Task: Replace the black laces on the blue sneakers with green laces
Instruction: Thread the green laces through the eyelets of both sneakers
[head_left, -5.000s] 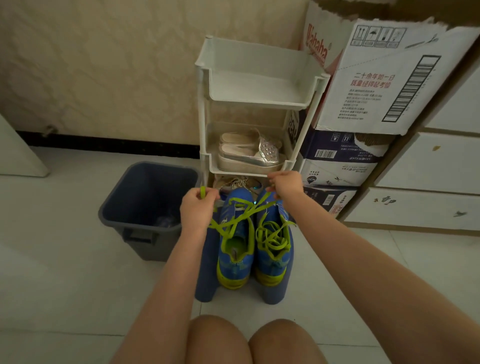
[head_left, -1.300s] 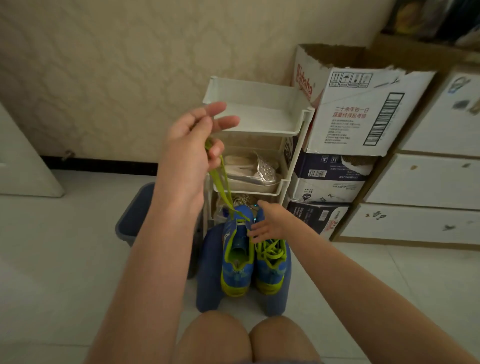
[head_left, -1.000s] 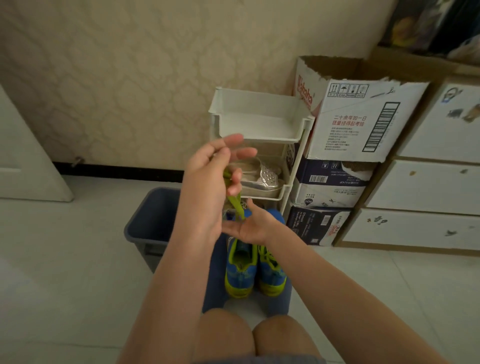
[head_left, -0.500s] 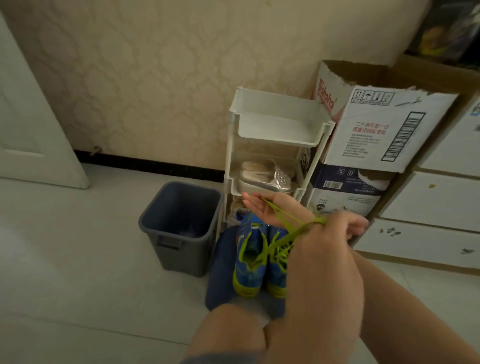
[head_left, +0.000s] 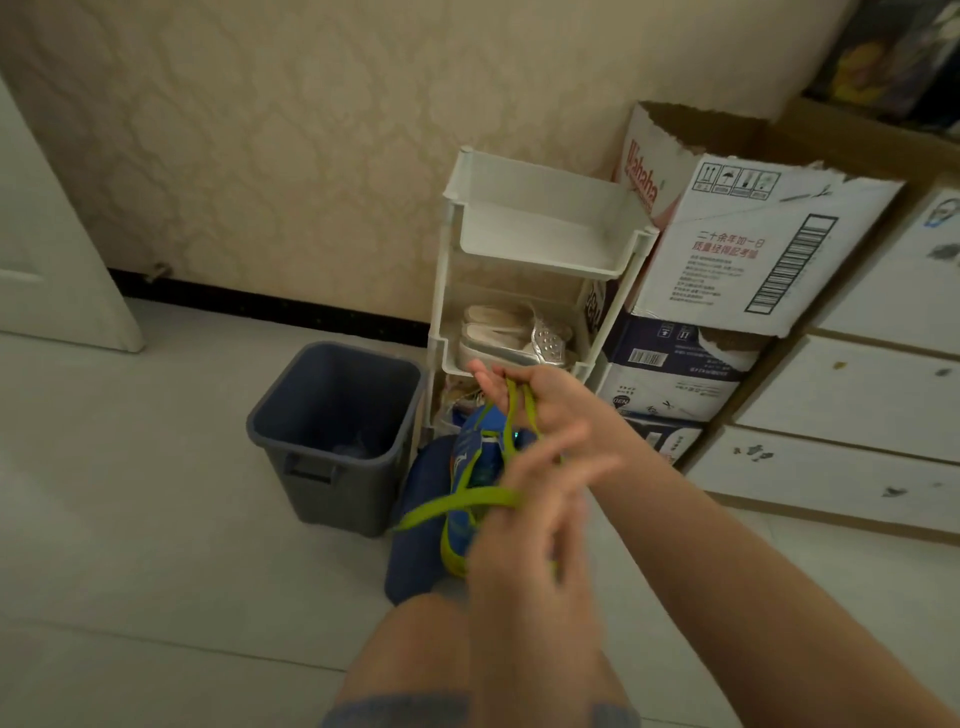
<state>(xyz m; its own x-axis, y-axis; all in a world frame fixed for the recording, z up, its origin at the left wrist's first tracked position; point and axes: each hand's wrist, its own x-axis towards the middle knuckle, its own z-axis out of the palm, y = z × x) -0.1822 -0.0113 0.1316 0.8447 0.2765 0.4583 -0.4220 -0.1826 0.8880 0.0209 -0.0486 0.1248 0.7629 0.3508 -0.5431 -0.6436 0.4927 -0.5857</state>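
Observation:
The blue sneakers (head_left: 475, 460) with yellow-green trim stand side by side on a blue stool (head_left: 415, 525) in front of my knees, and my hands hide most of them. My right hand (head_left: 535, 397) is held out above their toes with its fingers fairly straight. The green lace (head_left: 457, 504) is looped twice round its fingers. Nearer to me, my blurred left hand (head_left: 535, 514) pinches the same lace, and a loose stretch trails off to the left.
A grey bin (head_left: 332, 441) stands on the tiled floor left of the sneakers. Behind them is a white plastic rack (head_left: 540, 244) holding silver shoes (head_left: 514, 338). Stacked cardboard boxes (head_left: 737, 249) and white drawers (head_left: 852, 405) fill the right side.
My left hand came down from high on the left to in front of my right forearm, carrying the lace. The lace now wraps round my outstretched right hand.

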